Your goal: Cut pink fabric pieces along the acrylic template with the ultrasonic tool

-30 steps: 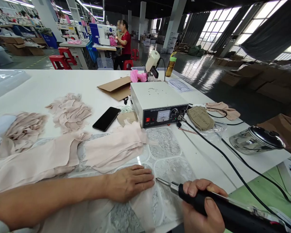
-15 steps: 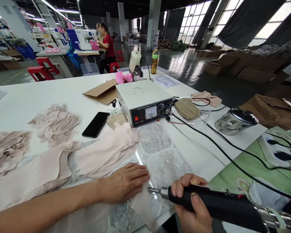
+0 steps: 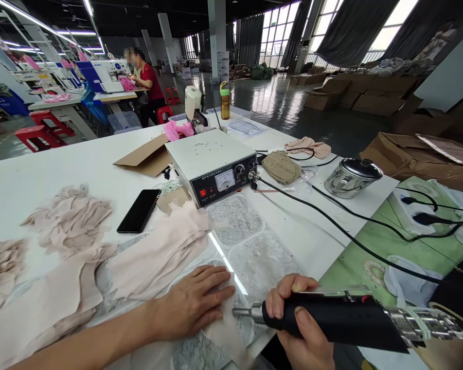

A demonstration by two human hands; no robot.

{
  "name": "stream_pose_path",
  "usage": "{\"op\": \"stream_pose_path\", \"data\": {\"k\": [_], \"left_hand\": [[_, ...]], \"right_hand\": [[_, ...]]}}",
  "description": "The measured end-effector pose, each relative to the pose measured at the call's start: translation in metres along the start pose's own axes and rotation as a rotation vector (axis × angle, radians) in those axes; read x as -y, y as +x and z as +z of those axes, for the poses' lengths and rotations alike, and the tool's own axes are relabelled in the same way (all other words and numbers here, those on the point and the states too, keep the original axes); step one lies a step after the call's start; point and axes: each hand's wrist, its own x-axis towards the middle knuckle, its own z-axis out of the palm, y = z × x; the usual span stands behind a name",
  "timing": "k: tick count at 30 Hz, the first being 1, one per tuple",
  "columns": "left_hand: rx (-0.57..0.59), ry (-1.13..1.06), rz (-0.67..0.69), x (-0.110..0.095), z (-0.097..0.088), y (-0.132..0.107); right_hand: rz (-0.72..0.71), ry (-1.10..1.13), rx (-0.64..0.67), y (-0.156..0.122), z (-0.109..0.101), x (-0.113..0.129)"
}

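My left hand [image 3: 195, 303] lies flat, fingers stretched out, on a pale fabric piece [image 3: 227, 329] at the table's near edge. My right hand [image 3: 299, 329] is wrapped round a black handheld cutting tool [image 3: 332, 318]. Its metal tip [image 3: 241, 311] points left, just beside my left fingertips. A black cable [image 3: 332, 226] runs from the tool to a white control box [image 3: 212, 164] with a dial and red switch. Pink fabric strips [image 3: 158, 252] lie on a scratched glass plate [image 3: 254, 257].
Heaps of beige fabric scraps [image 3: 69, 216] and a black phone [image 3: 139, 210] lie to the left. A steel pot with lid [image 3: 349, 177], brown cardboard [image 3: 144, 156] and a bottle [image 3: 225, 103] are on the white table [image 3: 54, 164]. A person in red sits at a sewing machine [image 3: 108, 74] far behind.
The view has swung right. My right hand has brought the tool tip in leftward, closer to my left fingertips. My left hand stays flat on the fabric.
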Motion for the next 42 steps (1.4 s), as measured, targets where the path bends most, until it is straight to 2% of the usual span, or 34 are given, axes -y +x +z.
{"op": "stream_pose_path", "data": {"k": [10, 21, 29, 42], "left_hand": [[0.008, 0.046, 0.027, 0.002, 0.003, -0.002], [-0.017, 0.044, 0.031, 0.002, 0.004, -0.003], [0.051, 0.064, 0.043, 0.004, 0.003, -0.003], [0.035, 0.043, 0.04, 0.002, 0.002, -0.001]], "right_hand": [[-0.193, -0.034, -0.053, 0.028, 0.0, -0.012], [-0.205, -0.098, -0.007, 0.032, 0.001, -0.018], [-0.194, -0.097, 0.0, 0.032, -0.001, -0.02], [-0.155, -0.1, 0.002, 0.021, 0.002, -0.006]]}}
